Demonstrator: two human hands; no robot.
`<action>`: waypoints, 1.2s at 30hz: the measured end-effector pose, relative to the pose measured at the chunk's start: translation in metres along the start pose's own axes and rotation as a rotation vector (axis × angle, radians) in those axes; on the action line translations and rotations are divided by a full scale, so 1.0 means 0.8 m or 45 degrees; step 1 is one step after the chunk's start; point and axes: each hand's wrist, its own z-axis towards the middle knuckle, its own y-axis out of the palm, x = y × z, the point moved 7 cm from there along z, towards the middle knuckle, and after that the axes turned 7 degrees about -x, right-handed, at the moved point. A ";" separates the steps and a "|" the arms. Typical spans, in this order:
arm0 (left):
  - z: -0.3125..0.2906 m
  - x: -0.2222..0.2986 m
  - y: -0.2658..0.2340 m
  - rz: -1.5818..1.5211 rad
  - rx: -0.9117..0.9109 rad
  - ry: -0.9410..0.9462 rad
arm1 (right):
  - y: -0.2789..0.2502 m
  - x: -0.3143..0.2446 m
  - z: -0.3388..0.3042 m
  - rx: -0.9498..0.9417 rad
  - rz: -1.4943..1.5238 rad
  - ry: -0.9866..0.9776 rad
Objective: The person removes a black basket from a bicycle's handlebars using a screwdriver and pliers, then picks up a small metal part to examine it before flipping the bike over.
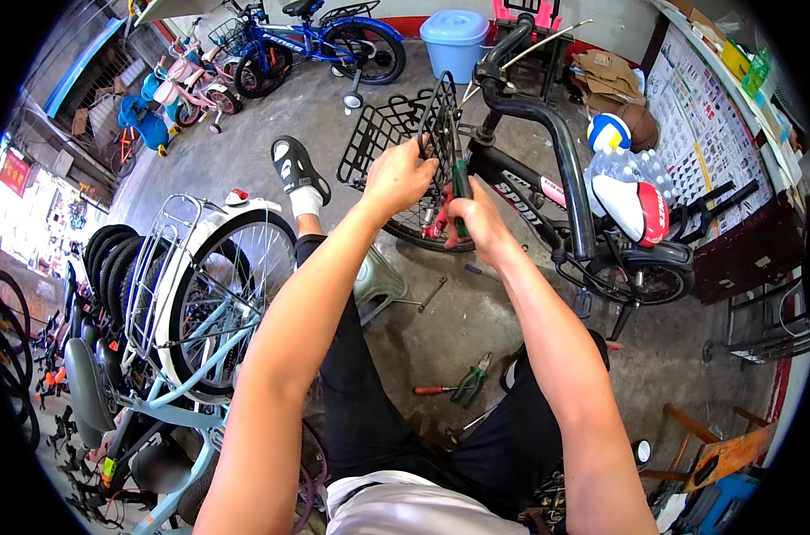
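Note:
My left hand [399, 181] is closed beside the black wire basket [378, 134] on the front of a small black bicycle [521, 192]. Its fingers pinch at the basket's near side, and what they hold is too small to make out. Just to its right, my right hand [478, 221] grips pliers [461, 181] with a dark green handle, their jaws pointing up along the bike's front. Something red [438, 218] shows beside the right fingers; I cannot tell whether it belongs to the pliers. The front wheel [414, 227] is partly hidden behind my hands.
On the floor between my legs lie green-handled pliers [472, 382] and a red-handled tool [433, 390]. A wrench [432, 294] lies by a grey-green stool [378, 283]. A light-blue bicycle [204, 348] stands left. Bottles [632, 169] and balls [608, 132] sit behind the black bike.

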 end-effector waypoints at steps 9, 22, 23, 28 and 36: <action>-0.008 0.006 -0.006 0.195 0.164 0.019 | -0.033 -0.021 -0.026 0.187 -1.106 -0.211; -0.214 -0.030 0.317 -2.087 -0.330 -0.547 | -0.029 0.081 -0.146 -0.171 -1.436 0.315; -0.225 -0.029 0.351 -2.300 -0.410 -0.589 | -0.030 0.100 -0.160 -0.155 -1.707 0.347; -0.318 -0.158 0.501 -1.607 -0.348 -1.205 | -0.011 0.060 -0.203 -0.119 -1.910 -0.094; -0.343 -0.286 0.529 0.120 -0.524 -0.706 | -0.034 0.016 -0.192 -0.103 -2.004 -0.002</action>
